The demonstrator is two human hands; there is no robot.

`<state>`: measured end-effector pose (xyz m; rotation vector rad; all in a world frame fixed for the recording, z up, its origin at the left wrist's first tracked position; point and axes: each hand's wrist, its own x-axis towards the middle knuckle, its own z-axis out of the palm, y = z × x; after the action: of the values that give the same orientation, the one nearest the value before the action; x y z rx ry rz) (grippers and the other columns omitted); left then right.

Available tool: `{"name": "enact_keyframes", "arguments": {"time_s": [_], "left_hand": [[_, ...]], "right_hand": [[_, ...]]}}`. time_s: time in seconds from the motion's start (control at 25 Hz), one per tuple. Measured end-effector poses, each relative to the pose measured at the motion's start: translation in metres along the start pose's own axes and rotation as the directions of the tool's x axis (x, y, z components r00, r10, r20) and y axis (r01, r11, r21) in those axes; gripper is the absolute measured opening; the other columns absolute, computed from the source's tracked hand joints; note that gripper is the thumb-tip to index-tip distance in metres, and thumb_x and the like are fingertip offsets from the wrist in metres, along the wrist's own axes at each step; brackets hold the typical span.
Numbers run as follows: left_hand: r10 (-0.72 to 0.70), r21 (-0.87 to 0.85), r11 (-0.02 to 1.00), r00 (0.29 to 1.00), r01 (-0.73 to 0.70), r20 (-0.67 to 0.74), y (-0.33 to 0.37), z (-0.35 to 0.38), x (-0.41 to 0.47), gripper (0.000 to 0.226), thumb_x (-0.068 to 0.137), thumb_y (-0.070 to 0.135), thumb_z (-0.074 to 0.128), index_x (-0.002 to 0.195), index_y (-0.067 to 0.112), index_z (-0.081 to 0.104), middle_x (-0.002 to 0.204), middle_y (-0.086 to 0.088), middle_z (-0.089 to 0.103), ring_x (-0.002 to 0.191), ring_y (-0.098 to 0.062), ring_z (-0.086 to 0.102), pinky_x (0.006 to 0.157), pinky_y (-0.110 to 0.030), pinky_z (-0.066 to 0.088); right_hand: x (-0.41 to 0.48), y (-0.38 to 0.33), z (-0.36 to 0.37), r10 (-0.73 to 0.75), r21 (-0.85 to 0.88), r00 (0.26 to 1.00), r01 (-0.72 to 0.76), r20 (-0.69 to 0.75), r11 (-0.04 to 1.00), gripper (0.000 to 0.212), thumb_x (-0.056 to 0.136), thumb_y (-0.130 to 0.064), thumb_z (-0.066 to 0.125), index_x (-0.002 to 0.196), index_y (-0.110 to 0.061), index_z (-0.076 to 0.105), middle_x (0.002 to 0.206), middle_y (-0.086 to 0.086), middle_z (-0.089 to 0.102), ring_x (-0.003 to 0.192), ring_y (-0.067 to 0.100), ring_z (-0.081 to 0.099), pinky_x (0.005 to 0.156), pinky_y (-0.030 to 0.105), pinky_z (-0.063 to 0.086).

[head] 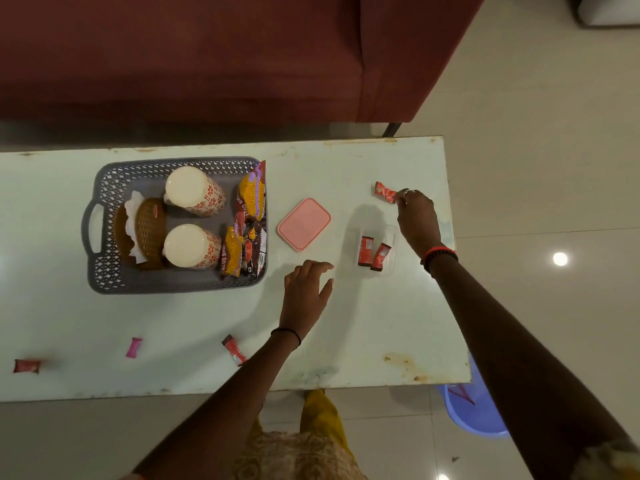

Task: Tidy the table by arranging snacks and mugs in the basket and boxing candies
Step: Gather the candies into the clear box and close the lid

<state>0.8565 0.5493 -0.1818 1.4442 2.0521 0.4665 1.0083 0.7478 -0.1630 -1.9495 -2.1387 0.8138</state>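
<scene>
Perforated grey plastic basket (pixel 104 271), glossy candy wrappers (pixel 385 192), smooth pink plastic lid (pixel 303 224), scuffed pale desk (pixel 381 341)

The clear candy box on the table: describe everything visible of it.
The clear box is a small rectangular container with rounded corners, apparently transparent plastic, sitting open and upright on the pale table. Two red-wrapped candies lie inside. Its likely lid, the pink lid, lies apart to its left. The right hand reaches just beyond it, pinching another red candy; neither hand visibly touches the box.
</scene>
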Motion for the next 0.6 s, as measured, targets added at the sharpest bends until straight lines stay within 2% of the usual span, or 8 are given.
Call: {"name": "enact_keyframes", "arguments": {"time_s": [0.12,0.24,0.36,0.6], "left_hand": [[-0.021,-0.013,1.000,1.000,0.021,-0.007,-0.006,0.003,-0.007,0.024,0.090,0.023,0.054,0.114,0.023,0.056,0.113,0.002,0.060,0.106,-0.018,0.054,0.096,-0.034,0.036],[-0.027,-0.038,0.999,0.999,0.026,-0.026,-0.011,0.005,-0.010,0.024,0.089,0.022,0.055,0.113,0.022,0.057,0.111,0.002,0.060,0.105,-0.018,0.055,0.095,-0.034,0.037],[-0.035,-0.056,0.998,0.999,0.033,-0.038,-0.016,0.005,-0.013,0.024,0.088,0.021,0.056,0.112,0.022,0.057,0.110,0.003,0.061,0.104,-0.016,0.055,0.095,-0.033,0.037],[-0.057,-0.071,0.996,0.997,0.054,-0.042,-0.024,0.006,-0.023,0.024,0.088,0.022,0.057,0.112,0.024,0.057,0.109,0.004,0.060,0.103,-0.015,0.055,0.094,-0.029,0.035]], "right_hand": [[0.019,-0.005,0.010,-0.111,-0.155,0.986,0.130,0.126,0.979,0.051,0.087,0.015,0.034,0.131,-0.004,0.053,0.121,0.024,0.056,0.111,0.038,0.053,0.091,0.042,0.050],[0.027,-0.005,0.025,-0.169,-0.231,0.961,0.219,0.217,0.948,0.051,0.091,0.011,0.039,0.137,-0.008,0.046,0.127,0.022,0.049,0.115,0.039,0.048,0.092,0.046,0.050],[0.028,-0.002,0.038,-0.164,-0.281,0.962,0.222,0.217,0.934,0.042,0.091,0.008,0.046,0.130,-0.006,0.052,0.125,0.021,0.047,0.112,0.038,0.048,0.086,0.046,0.053],[0.035,-0.002,0.032,-0.151,-0.207,0.976,0.182,0.159,0.961,0.024,0.085,0.010,0.042,0.101,0.001,0.058,0.104,0.024,0.058,0.095,0.039,0.057,0.078,0.042,0.051]]}}
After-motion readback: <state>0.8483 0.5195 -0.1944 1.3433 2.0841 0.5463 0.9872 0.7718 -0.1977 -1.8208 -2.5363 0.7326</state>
